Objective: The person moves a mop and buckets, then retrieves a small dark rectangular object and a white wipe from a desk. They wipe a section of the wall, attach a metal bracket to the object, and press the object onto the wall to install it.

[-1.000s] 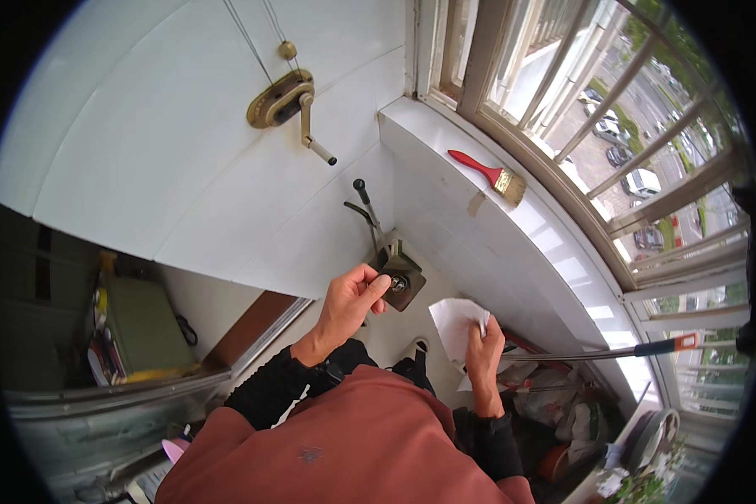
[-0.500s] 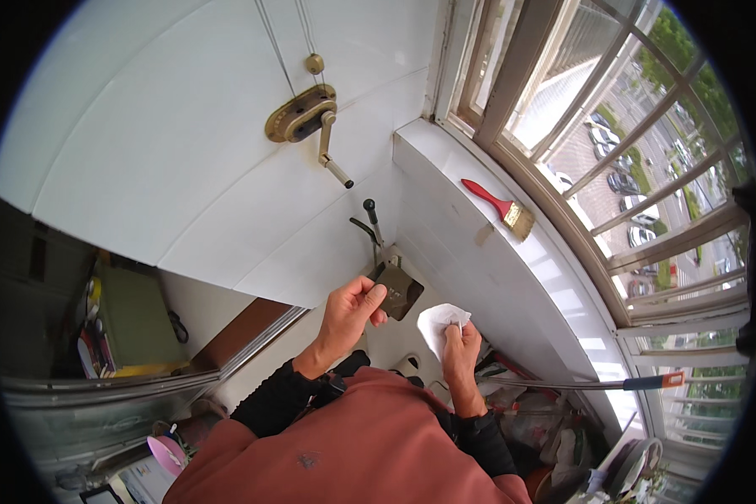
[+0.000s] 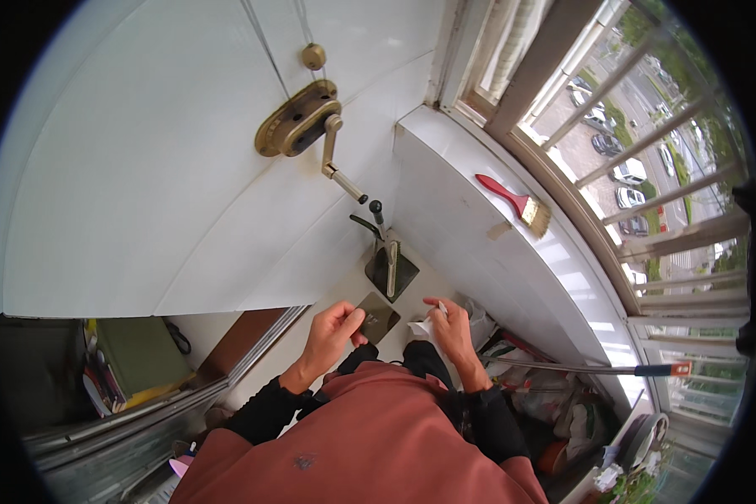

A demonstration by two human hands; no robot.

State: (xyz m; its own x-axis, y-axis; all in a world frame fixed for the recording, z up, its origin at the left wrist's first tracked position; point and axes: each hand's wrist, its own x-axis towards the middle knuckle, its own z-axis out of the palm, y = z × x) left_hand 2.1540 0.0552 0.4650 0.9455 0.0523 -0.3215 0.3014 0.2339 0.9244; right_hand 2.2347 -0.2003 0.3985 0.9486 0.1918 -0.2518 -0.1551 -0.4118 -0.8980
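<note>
My left hand (image 3: 334, 333) pinches the edge of a flat, square olive-brown plate (image 3: 380, 317) between thumb and fingers, low in front of my body. Right of it, my right hand (image 3: 451, 330) is closed on a crumpled white tissue (image 3: 422, 328), its index finger pointing toward the plate. The hands are apart. Beyond the plate, in the corner on the floor, stands a metal lever device (image 3: 391, 262) with a black knob, a dark curved handle and a dark square base.
A brass hand-crank winder (image 3: 301, 119) with cables is fixed to the white wall. On the window ledge lies a red-handled paintbrush (image 3: 522, 207). A long pole (image 3: 596, 367) crosses over plastic bags (image 3: 536, 395) at right. At left an opening shows books (image 3: 101, 382).
Both hands have moved slightly down toward my body. The plate now sits lower, exposing the lever device's dark base. The tissue is bunched smaller in my right hand, and the index finger has stretched out.
</note>
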